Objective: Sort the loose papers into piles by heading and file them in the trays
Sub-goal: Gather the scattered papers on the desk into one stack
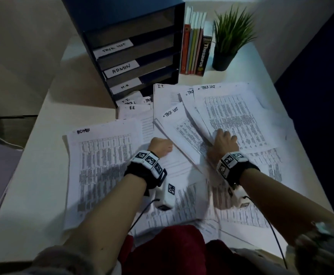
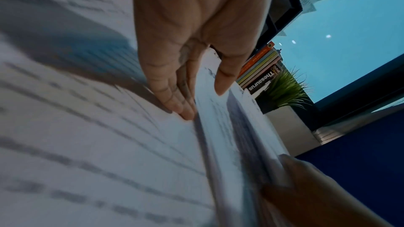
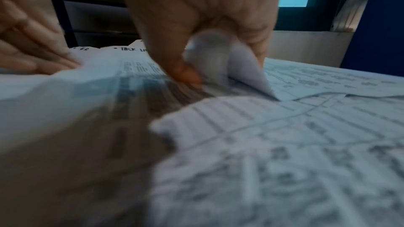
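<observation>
Loose printed papers cover the white desk [image 1: 43, 175]. Headed sheets show: ADMIN [image 1: 102, 155] at the left, H.R [image 1: 132, 110] and I.T. [image 1: 166, 94] near the trays, and overlapping Task List sheets [image 1: 231, 112] at the right. My left hand [image 1: 161, 145] pinches the left edge of a middle Task List sheet [image 1: 180, 124]; in the left wrist view its fingers [image 2: 181, 106] lie under that edge and the thumb on top. My right hand [image 1: 223, 140] pinches the curled lower corner [image 3: 247, 68] of the top Task List sheet. The dark blue tray unit [image 1: 134, 46] stands behind, labelled Task List, Admin, H.R.
A row of books [image 1: 193, 48] and a potted green plant [image 1: 229, 38] stand to the right of the trays. The desk's left edge runs close to the ADMIN sheet. A dark blue wall [image 1: 320, 96] borders the desk on the right.
</observation>
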